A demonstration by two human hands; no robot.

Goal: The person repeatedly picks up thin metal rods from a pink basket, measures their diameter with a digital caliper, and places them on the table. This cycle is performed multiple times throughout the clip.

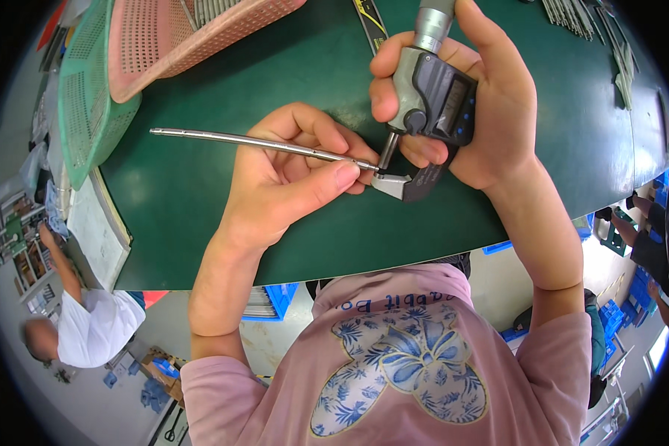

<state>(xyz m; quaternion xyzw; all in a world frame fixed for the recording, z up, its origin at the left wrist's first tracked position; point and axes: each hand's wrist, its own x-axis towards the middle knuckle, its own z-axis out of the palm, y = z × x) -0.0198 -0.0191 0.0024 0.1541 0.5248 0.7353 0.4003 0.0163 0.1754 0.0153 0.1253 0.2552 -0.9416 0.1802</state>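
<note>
Surface: green mat (223, 215) covering the workbench, with floor and blue crates (281, 296) showing below its near edge.
Left hand: the left hand (290, 175) has thumb and fingers pressed together on a thin metal rod (260, 143), pinching it close to its right end.
Rod: it runs out leftward from the pinch, nearly level, bare steel over the mat; its right tip sits in the measuring gap of the micrometer.
Right hand: the right hand (483, 111) is wrapped tight around a digital micrometer (431, 104), thumb up beside the knurled silver barrel, fingers curled over the grey body.
Micrometer: held just right of the pinch, touching the rod's tip; grey and black housing with a small dark rectangular screen and blue buttons, its dark curved frame hanging lowest.
Up and left of the grip: a pink perforated basket (186, 37) lying tilted on a green perforated basket (89, 89), both at the mat's far left edge.
Up and right of the grip: loose metal rods (572, 15) lying on the mat, well apart from the hands.
Far below left: another person in a white shirt (89, 327) bent over on the floor side.
Near edge: a white sheet (89, 230) beside the mat.
</note>
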